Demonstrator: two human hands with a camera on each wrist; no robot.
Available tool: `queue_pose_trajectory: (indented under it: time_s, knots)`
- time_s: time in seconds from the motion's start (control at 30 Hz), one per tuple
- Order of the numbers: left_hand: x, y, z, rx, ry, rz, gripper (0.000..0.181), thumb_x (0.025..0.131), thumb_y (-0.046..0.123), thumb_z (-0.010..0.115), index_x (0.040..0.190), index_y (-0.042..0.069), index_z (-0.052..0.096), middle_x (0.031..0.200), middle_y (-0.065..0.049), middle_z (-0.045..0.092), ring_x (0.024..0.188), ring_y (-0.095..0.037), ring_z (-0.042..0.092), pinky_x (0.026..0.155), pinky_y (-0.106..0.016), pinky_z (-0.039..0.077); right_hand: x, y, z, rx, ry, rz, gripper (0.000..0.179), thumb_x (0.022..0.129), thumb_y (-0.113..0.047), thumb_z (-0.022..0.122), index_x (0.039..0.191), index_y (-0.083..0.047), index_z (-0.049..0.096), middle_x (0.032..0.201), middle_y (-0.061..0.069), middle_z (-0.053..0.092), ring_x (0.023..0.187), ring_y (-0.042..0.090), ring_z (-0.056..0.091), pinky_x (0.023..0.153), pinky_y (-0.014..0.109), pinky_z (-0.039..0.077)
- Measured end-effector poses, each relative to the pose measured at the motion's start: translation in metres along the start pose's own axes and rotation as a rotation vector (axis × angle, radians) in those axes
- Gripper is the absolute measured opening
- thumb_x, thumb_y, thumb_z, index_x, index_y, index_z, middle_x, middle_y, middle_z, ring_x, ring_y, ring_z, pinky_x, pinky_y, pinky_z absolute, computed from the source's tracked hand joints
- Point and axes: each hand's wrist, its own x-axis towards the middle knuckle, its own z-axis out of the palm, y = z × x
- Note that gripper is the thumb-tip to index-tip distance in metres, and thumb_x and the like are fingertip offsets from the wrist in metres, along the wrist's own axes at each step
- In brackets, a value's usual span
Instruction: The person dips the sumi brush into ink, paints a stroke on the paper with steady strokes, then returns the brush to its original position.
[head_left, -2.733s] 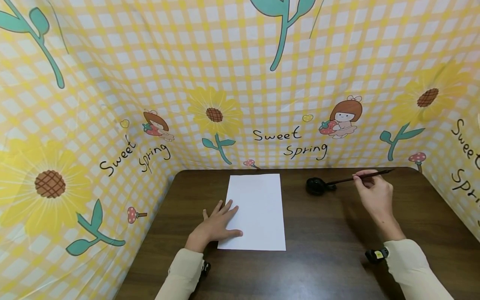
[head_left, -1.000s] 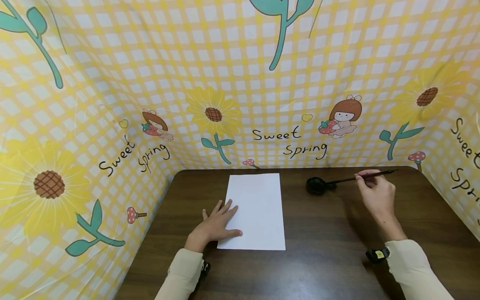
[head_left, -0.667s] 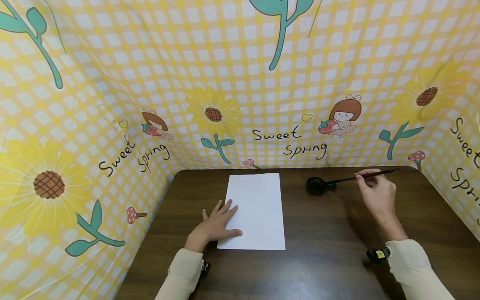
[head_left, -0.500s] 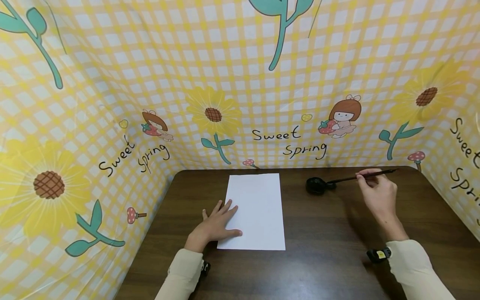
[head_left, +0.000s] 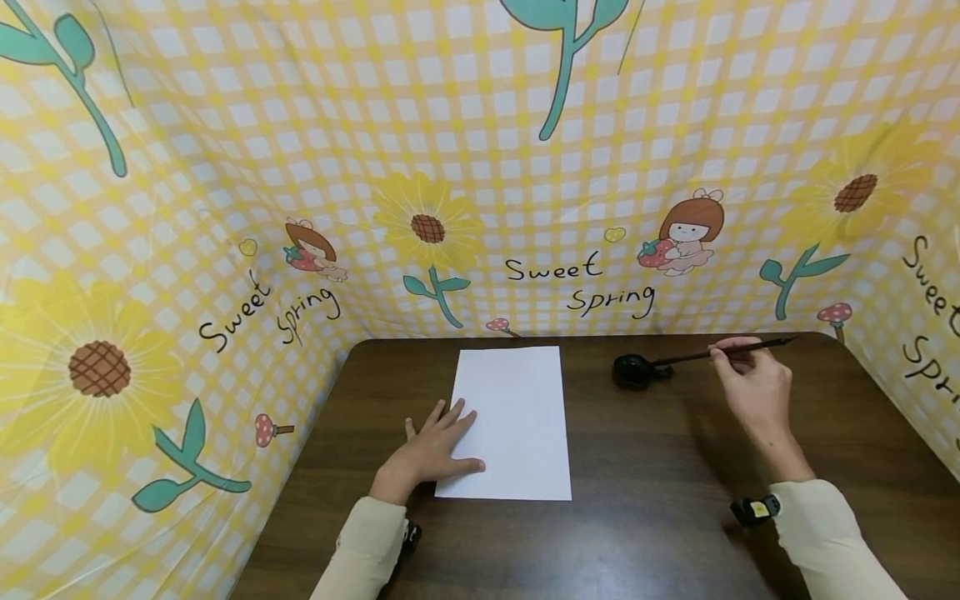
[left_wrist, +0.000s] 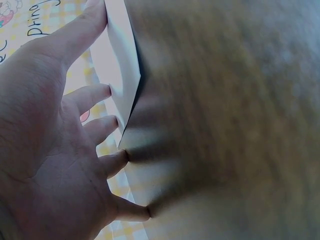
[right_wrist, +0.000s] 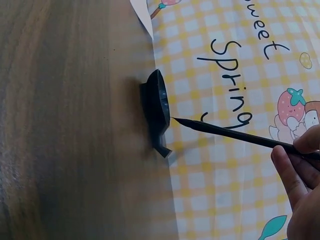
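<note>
A blank sheet of white paper [head_left: 517,417] lies on the dark wooden table. My left hand [head_left: 426,454] rests with spread fingers at its left edge; in the left wrist view the thumb and some fingers [left_wrist: 95,95] touch the sheet, the others the wood. On the right, my right hand [head_left: 753,392] pinches the shaft of a writing brush [head_left: 690,359], held nearly level. The brush's dark pointed tip [right_wrist: 181,121] is at the rim of a small black ink dish [head_left: 632,372]. Whether tip and rim touch, I cannot tell.
A yellow checked cloth [head_left: 480,108] with sunflowers and lettering hangs behind the table and along both sides. Its lower edge meets the table's back edge [head_left: 585,337] close behind the ink dish. Each sleeve cuff has a small black wrist device [head_left: 753,510] near it.
Since the earliest frame, my right hand and the brush have shifted very slightly to the right. The left hand, paper and ink dish stay where they were.
</note>
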Motion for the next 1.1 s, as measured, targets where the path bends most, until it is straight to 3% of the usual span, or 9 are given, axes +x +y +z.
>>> queue_pose_trajectory:
  time_s: [0.27,0.53,0.8,1.1]
  knots:
    - [-0.001,0.001,0.000,-0.005,0.004,0.006,0.096,0.093,0.071,0.068,0.168,0.023,0.036,0.180,-0.007,0.019,0.166,-0.045,0.010,0.113,-0.092,0.006,-0.004,0.008,0.001,0.022,-0.008,0.072,0.014,0.101,-0.008,0.071,0.107,0.004,0.073,0.093,-0.018,0.068,0.080,-0.019,0.064,0.075,0.002,0.051]
    - [0.000,0.001,0.000,0.001,0.000,0.002,0.095,0.093,0.071,0.068,0.169,0.023,0.035,0.180,-0.007,0.017,0.166,-0.044,0.008,0.114,-0.091,0.006,-0.005,0.012,0.000,0.046,-0.003,0.085,0.014,0.101,-0.007,0.071,0.108,0.005,0.073,0.094,-0.008,0.075,0.079,-0.018,0.066,0.073,0.003,0.052]
    - [-0.001,0.001,0.000,-0.006,0.005,0.006,0.095,0.093,0.071,0.068,0.169,0.024,0.035,0.180,-0.007,0.018,0.166,-0.044,0.009,0.114,-0.091,0.006,-0.004,0.011,-0.001,0.053,-0.012,0.097,0.016,0.102,-0.009,0.071,0.109,0.005,0.073,0.090,-0.026,0.066,0.079,-0.017,0.067,0.073,0.003,0.052]
    - [0.001,0.002,-0.001,0.002,0.005,-0.002,0.095,0.093,0.070,0.069,0.169,0.024,0.035,0.180,-0.007,0.018,0.166,-0.044,0.009,0.114,-0.091,0.006,-0.004,0.010,-0.002,0.039,-0.006,0.104,0.016,0.101,-0.010,0.072,0.108,0.004,0.073,0.091,-0.024,0.067,0.078,-0.018,0.066,0.073,0.002,0.052]
